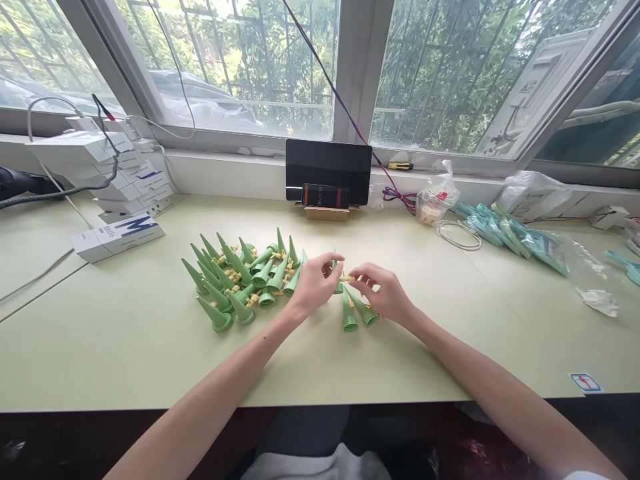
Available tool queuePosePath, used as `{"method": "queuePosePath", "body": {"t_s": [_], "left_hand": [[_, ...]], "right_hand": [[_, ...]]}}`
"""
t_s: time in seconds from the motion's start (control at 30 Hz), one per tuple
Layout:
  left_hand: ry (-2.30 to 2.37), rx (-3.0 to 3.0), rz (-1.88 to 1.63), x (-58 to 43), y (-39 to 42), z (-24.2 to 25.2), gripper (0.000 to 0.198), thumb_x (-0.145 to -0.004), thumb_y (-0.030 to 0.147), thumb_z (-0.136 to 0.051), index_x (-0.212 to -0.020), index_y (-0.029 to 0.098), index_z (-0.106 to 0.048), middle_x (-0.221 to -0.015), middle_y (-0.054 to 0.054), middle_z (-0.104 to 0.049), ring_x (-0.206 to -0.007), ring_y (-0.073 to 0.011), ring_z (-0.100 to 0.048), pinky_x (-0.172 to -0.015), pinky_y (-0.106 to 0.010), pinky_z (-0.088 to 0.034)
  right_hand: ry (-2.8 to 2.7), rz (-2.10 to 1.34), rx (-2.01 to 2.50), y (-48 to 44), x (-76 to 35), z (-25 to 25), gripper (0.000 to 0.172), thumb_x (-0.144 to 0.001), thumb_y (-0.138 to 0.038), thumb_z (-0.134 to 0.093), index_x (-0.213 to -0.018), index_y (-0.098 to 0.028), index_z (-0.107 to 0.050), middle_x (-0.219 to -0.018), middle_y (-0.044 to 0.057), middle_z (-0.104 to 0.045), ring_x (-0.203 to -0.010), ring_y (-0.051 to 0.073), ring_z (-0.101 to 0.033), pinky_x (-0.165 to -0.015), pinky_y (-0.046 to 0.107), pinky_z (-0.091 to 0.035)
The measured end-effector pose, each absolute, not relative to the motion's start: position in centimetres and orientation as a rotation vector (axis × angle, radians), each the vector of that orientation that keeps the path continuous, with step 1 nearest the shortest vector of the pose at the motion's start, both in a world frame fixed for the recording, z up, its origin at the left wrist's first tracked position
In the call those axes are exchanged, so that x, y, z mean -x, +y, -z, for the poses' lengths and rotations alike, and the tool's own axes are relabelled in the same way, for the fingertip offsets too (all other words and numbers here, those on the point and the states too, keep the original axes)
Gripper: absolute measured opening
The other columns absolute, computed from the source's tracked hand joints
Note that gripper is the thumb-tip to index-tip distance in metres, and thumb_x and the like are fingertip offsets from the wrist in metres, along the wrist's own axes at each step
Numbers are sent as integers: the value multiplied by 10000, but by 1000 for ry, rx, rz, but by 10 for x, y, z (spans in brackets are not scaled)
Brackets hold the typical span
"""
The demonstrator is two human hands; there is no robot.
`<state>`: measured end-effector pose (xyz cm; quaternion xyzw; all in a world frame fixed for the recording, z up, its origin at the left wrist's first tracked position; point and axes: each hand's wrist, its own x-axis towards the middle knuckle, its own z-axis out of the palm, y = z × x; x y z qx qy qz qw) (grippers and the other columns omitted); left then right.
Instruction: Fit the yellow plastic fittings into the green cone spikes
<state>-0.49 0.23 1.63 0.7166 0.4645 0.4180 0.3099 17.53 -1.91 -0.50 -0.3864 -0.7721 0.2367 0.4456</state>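
Observation:
My left hand [316, 283] is closed, thumb and fingers curled around a green cone-shaped nozzle [339, 289] that shows only in part past the fingertips. Facing it, my right hand [384, 291] pinches a small yellow fitting [347, 279] close to that nozzle. Whether the two pieces touch is hard to see. Just below the hands lie two more green nozzles, one [351, 322] pointing away with its threaded base toward me, the other [369, 315] beside my right fingers. Left of my left hand spreads a pile of green nozzles [240, 310] mixed with yellow fittings [253, 300].
A dark tablet [327, 160] stands at the back, a phone [325, 197] showing a timer before it. White boxes [120, 238] are stacked at left. A wrapped bag [437, 200], a coiled white cable [459, 236] and teal packets [520, 241] lie at back right. The table's front edge [320, 402] is near.

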Motion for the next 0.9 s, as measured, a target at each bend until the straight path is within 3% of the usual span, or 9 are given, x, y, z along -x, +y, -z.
{"method": "queuePosePath", "body": {"t_s": [0.23, 0.47, 0.9], "left_hand": [[1232, -1931, -1097, 6, 1, -17, 313, -882, 395, -506, -1018, 183, -690, -606, 21, -521, -533, -111, -446, -511, -219, -392], [1219, -1931, -1095, 3, 1, -16, 329, -897, 382, -490, -1077, 175, -672, -731, -22, -635, -583, -128, -533, -561, -235, -460], [1261, -1995, -1114, 2, -3, -19, 304, -902, 302, -483, -1109, 182, -669, -548, 36, -498, -450, -106, -459, -520, -232, -409]], "right_hand": [[-1916, -595, 952, -19, -176, 6, 148, -938, -339, -558, -971, -220, -640, -907, 49, -649, -698, 144, -608, -583, 274, -515], [-1906, -580, 952, -19, -175, 5, 159, -939, -355, -558, -958, -218, -637, -882, 49, -643, -702, 149, -614, -583, 278, -520], [-1917, -573, 961, -19, -175, 7, 188, -944, -380, -545, -935, -214, -634, -839, 45, -643, -695, 154, -599, -583, 286, -509]]}}
